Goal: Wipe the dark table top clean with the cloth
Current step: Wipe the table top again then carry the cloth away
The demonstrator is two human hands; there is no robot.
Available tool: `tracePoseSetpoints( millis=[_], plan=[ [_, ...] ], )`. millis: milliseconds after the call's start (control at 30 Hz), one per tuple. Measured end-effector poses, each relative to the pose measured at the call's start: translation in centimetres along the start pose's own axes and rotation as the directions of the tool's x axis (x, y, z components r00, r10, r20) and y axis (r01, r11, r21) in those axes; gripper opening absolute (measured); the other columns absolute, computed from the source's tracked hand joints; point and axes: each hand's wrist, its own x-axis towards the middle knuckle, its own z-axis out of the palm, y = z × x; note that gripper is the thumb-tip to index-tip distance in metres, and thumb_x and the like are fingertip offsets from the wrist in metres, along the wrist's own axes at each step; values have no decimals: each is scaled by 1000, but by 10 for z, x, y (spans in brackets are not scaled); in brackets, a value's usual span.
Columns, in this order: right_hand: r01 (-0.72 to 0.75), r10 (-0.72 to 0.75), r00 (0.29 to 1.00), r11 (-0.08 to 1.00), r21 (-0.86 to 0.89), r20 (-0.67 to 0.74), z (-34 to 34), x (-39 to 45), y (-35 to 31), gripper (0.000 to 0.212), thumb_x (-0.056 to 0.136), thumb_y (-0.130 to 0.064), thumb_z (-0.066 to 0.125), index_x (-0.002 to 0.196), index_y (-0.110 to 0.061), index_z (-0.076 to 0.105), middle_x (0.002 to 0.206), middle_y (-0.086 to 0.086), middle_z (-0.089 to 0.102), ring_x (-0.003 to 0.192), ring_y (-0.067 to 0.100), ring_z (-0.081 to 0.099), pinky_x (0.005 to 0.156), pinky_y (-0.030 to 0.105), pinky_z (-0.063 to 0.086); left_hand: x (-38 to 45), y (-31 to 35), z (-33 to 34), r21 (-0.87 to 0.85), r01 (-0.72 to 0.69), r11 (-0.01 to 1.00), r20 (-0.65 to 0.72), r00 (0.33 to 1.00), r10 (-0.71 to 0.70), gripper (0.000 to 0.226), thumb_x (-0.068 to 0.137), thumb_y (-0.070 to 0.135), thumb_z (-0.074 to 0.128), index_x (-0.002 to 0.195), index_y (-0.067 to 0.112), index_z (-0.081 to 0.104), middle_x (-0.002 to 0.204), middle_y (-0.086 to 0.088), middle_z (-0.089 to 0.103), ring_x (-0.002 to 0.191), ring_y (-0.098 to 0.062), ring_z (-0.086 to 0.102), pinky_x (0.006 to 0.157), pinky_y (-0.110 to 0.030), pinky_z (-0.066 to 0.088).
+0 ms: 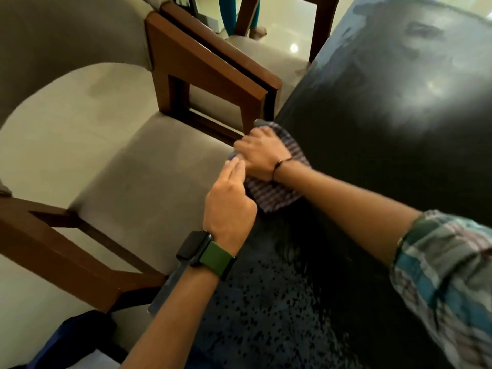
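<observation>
A checked purple-grey cloth (277, 193) lies at the left edge of the dark table top (372, 123). My right hand (262, 155) lies on top of the cloth and presses it against the table edge, fingers bent over the rim. My left hand (230, 206) sits just beside it at the edge, two fingers stretched forward and touching the cloth's near corner; whether it pinches the cloth is unclear. Wet speckles and smeared streaks cover the table near me (279, 302), and dull patches show at the far end.
A cushioned chair with wooden arms (149, 177) stands tight against the table's left side. A second chair (266, 57) stands beyond it. A dark blue bag (72, 339) lies at the lower left. Someone's legs (239, 14) show on the shiny floor far back.
</observation>
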Motion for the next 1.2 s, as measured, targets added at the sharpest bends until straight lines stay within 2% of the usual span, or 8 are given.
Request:
tracePoseSetpoints(
  millis=[67,233,467,600,700,867,1033,1200],
  plan=[
    [-87,87,996,996,37,-3,2,24,35,39,94,-45,30,93,-22,61,108,7,63,107,26,50,97,41,30,-12,-10,6,14,15,1000,32,999,-16,64,79,-12,37,141,6,32,151,-7,32,142,-14,25,109,-13,16],
    [-237,237,971,971,34,3,3,58,98,44,94,-48,28,96,-23,64,116,7,62,113,28,46,102,44,26,-33,-25,5,-22,88,996,42,995,-87,62,82,-11,37,141,7,31,151,-5,32,141,-13,25,103,-7,11],
    [-123,119,991,990,63,66,1,-16,-34,39,94,-43,31,107,-22,61,115,4,61,111,25,47,99,43,28,-32,-30,-13,-30,43,999,16,999,-43,62,78,-12,38,138,3,37,148,-11,36,140,-18,30,111,-17,19],
    [-25,6,995,982,187,103,1,-80,-133,54,97,-30,18,147,-9,22,150,12,30,137,29,24,116,44,10,-33,-21,-28,-11,4,1000,-25,1000,-4,52,87,-4,41,138,5,36,149,-9,36,139,-16,30,111,-16,18],
    [11,-21,999,981,195,50,10,-91,-145,54,95,-38,22,144,-17,33,148,10,36,138,30,25,117,47,5,-31,-21,-39,31,-5,1000,-79,997,7,50,89,-1,43,138,6,37,148,-10,37,138,-17,34,112,-22,24],
    [-273,278,960,932,239,13,30,-89,-62,58,89,-48,22,143,-32,31,158,6,13,145,28,4,114,54,6,-30,-24,-44,15,-3,1000,-42,999,3,59,76,-7,36,135,0,41,144,-14,42,137,-22,36,113,-23,23],
    [-627,638,770,745,225,34,44,-150,56,64,85,-51,19,147,-36,19,159,4,5,146,26,1,115,51,4,-47,-28,-38,-20,35,999,4,999,-35,63,76,-16,36,137,1,38,145,-14,40,138,-21,33,114,-24,23],
    [-738,741,667,642,207,78,46,-177,65,63,90,-51,18,149,-32,11,159,11,0,145,32,-2,116,53,1,-66,-24,-36,-38,76,996,18,997,-76,62,78,-15,36,138,3,37,147,-11,39,139,-18,32,113,-21,21]
  ],
)
